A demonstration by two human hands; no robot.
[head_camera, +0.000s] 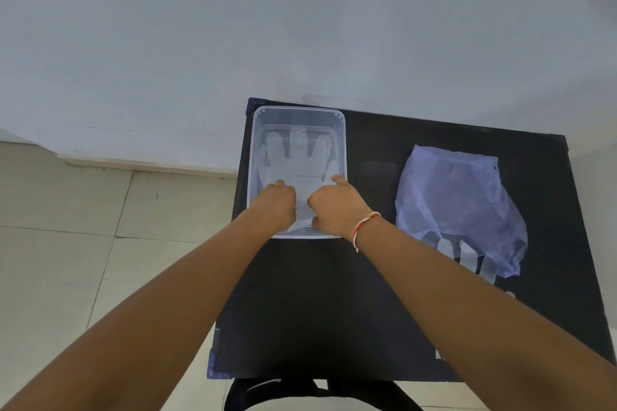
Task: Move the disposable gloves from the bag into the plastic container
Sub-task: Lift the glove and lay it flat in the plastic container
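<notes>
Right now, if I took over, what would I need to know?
Both hands are in the plastic container: left hand and right hand press a disposable glove flat at its cuff; whether they pinch it is unclear.
The container sits on the black table, bag to its right.
Done: at least one glove is in.
Left: more gloves poke out of the bag's near end.

Clear plastic container (339, 143), filmy translucent bag (467, 197), matt black table (384, 150)
</notes>
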